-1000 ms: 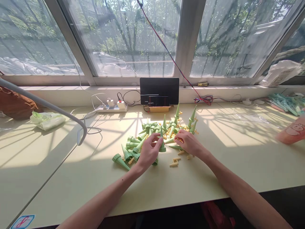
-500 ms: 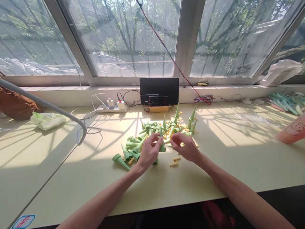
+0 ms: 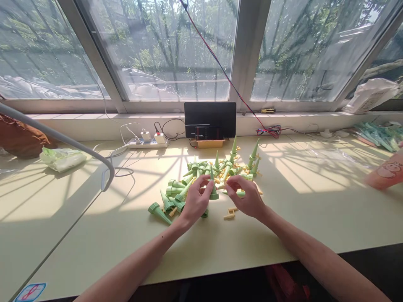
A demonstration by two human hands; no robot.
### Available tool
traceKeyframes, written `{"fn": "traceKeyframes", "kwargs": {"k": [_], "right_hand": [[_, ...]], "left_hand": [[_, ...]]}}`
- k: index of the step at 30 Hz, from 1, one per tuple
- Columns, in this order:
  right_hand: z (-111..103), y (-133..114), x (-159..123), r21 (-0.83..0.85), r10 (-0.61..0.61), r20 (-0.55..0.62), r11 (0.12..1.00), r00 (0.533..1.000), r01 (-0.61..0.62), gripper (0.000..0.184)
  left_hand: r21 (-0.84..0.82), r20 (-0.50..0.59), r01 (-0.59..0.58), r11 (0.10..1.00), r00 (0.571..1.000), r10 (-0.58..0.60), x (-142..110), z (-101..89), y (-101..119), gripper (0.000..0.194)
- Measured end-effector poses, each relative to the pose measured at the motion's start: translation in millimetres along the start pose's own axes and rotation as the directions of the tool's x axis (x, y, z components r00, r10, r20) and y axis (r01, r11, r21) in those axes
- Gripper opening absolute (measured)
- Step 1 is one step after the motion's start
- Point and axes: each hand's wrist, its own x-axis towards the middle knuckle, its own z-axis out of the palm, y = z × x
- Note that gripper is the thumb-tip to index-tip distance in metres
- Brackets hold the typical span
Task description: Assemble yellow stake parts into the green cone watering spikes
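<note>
Had both hands up mid-table on the head feed, close together, left and right of one green cone (image 3: pixel 214 192). Left hand (image 3: pixel 197 199) owned it: thumb on the near side, fingers behind, clamped on the cone just above its collar. Cone stood close to vertical, tip up, collar down, held off the left fingertips' right side. Right hand (image 3: pixel 247 197) sat just to the right, thumb and index together, pinched on a small yellow peg (image 3: pixel 221 186). Key relation: peg lay between right fingertips and cone, long axis roughly level, so crosswise to the cone's upright axis, and about at the height of its lower half. Left was the nearer hand to the cone, being on it; right fingertips were near it, not on it. Peg was tiny and washed out by glare on my end, so I couldn't tell whether its free end touched the cone or stopped short. Around that: a flat green cone (image 3: pixel 241 194) under the right hand, loose yellow pieces (image 3: pixel 231 214) on the tabletop (image 3: pixel 176 256) nearer the wearer, a heap of green cones (image 3: pixel 176 191) beyond and left of the left hand, and standing cones (image 3: pixel 253 155) with yellow side pegs behind the right.
</note>
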Motion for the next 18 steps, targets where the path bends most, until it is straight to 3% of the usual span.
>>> {"fn": "traceKeyframes", "kwargs": {"k": [18], "right_hand": [[3.7, -2.6, -2.4, 0.016, -0.018, 0.077, 1.0, 0.997, 0.017, 0.005]], "left_hand": [[-0.014, 0.003, -0.015, 1.0, 1.0, 0.015, -1.4, 0.7, 3.0, 0.031]]}}
